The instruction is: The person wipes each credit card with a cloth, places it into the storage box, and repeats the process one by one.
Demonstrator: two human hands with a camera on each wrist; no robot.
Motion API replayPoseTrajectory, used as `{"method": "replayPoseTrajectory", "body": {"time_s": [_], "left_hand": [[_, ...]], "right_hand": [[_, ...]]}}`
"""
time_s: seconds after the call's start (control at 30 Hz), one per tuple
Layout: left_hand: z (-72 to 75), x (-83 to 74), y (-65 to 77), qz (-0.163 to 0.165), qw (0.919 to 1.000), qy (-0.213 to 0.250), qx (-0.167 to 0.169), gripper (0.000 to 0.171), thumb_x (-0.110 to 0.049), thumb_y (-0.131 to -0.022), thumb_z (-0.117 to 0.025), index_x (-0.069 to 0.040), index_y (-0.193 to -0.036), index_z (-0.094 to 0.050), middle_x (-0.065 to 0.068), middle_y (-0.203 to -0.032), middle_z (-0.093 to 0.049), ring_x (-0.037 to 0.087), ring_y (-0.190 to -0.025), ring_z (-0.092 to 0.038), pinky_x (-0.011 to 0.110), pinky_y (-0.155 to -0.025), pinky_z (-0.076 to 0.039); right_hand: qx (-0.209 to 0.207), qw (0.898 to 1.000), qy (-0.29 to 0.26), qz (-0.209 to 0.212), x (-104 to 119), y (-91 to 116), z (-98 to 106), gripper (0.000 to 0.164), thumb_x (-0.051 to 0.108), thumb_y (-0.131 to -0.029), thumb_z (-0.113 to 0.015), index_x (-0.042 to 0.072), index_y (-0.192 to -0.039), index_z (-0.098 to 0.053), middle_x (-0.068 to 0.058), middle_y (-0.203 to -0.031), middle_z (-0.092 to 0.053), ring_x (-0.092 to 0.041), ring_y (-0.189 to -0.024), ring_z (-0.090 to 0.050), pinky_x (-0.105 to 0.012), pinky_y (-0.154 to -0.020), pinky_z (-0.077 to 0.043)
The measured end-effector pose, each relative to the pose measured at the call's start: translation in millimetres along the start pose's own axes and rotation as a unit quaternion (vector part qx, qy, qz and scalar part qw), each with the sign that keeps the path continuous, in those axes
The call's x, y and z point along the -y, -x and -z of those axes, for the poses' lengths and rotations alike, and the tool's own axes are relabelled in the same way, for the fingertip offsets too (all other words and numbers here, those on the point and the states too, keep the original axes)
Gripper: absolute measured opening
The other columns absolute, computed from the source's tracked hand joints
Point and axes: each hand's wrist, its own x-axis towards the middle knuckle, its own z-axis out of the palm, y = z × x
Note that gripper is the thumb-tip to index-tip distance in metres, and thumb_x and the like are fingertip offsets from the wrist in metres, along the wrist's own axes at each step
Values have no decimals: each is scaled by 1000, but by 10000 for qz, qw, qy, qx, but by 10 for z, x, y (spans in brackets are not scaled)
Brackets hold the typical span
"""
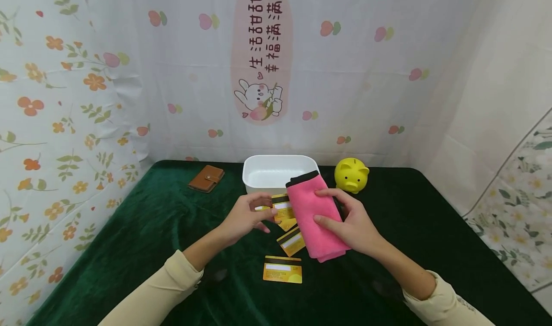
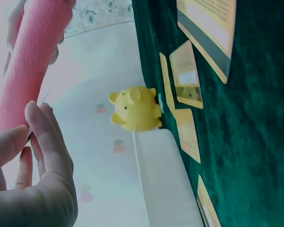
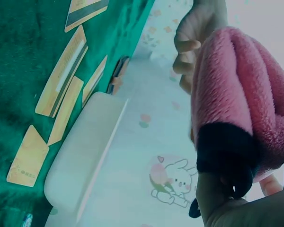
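A folded pink towel with black trim is held up in my right hand, the thumb across its near face. In the right wrist view its plush folds and black band are close to the camera. My left hand is beside the towel's left edge, fingers loosely bent and holding nothing. In the left wrist view its thumb and index fingertips overlap the towel's lower end. Several yellow bank cards lie below the hands; the nearest card lies apart, and others, including a striped card, are partly hidden.
Behind the hands stands a white plastic basin. To its right is a yellow piggy bank, and to its left a brown wallet. Dark green cloth covers the table, with printed curtains around it.
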Motion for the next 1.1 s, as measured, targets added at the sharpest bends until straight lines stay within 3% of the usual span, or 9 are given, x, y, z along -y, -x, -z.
{"method": "replayPoseTrajectory", "body": {"time_s": [0.37,0.6,1.1], "left_hand": [[-38,-57,-26,-250,9988,372,202,43,-14,-98,-63,4,-136,-52,23,-120,-66,37,-98,-69,29,-65,-58],[-26,-56,-51,-231,9980,549,206,43,-15,-98,-63,3,-136,-53,22,-120,-67,21,-91,-71,27,-64,-57],[-37,-18,-65,-563,9951,760,272,45,-16,-96,-66,4,-135,-54,20,-118,-68,19,-90,-71,27,-64,-56]], "right_hand": [[-232,9989,271,297,25,-107,-111,50,-2,-88,-68,12,-132,-49,-17,-124,-51,-36,-92,-63,-36,-68,-60],[-332,9972,335,579,38,-126,-187,50,-4,-87,-69,11,-132,-51,-18,-115,-57,-29,-83,-67,-35,-65,-60],[-506,9934,370,963,28,-174,-275,46,-2,-87,-72,10,-129,-54,-12,-121,-56,-30,-97,-62,-36,-70,-60]]}}
